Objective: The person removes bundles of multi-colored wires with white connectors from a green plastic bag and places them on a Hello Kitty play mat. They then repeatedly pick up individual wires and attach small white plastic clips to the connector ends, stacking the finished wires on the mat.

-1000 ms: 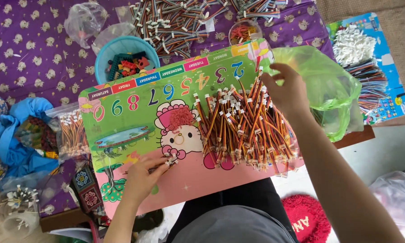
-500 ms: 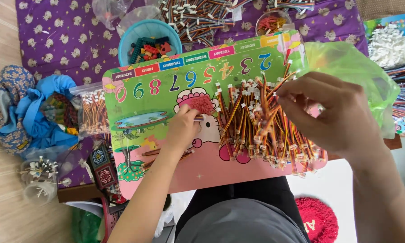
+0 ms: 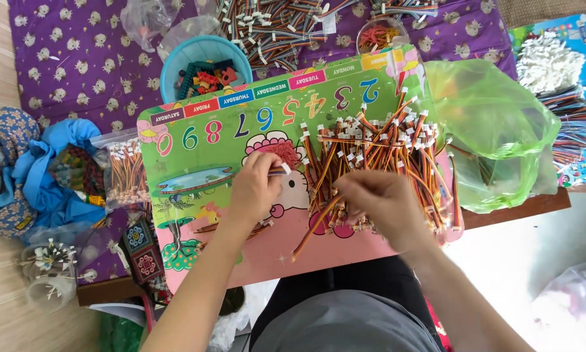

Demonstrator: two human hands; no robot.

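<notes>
Person sits over a colourful play board (image 3: pixel 201 140), green above, pink below, laid across the lap in mid-frame. Left hand (image 3: pixel 257 189), just left of centre, has its fingertips pressed together on one end of a short wire lead (image 3: pixel 281 170); the white connector tip pokes out to the right of the fingers. I think it is one lead, though the fingers hide most of it. Right hand (image 3: pixel 381 205), right of centre, is curled palm-down with fingertips in the lower edge of the wire pile (image 3: pixel 377 153). It seems to be pinching a striped lead (image 3: pixel 315 228) that trails down-left toward the pink part of the board.

Key relation: the pile lies right of the left hand and directly above and under the right hand, so the right hand is much the nearer. Most leads in the pile run roughly top-to-bottom in the frame, fanned a little, white plugs mostly at the upper ends. The two hands are near each other but not touching.

Around: green plastic bag (image 3: pixel 495 130) at right, touching the pile's right edge. Blue bowl (image 3: pixel 175 62) of small coloured parts upper left. More wire bundles (image 3: pixel 273 26) along the top on a purple cloth (image 3: pixel 65 52).
</notes>
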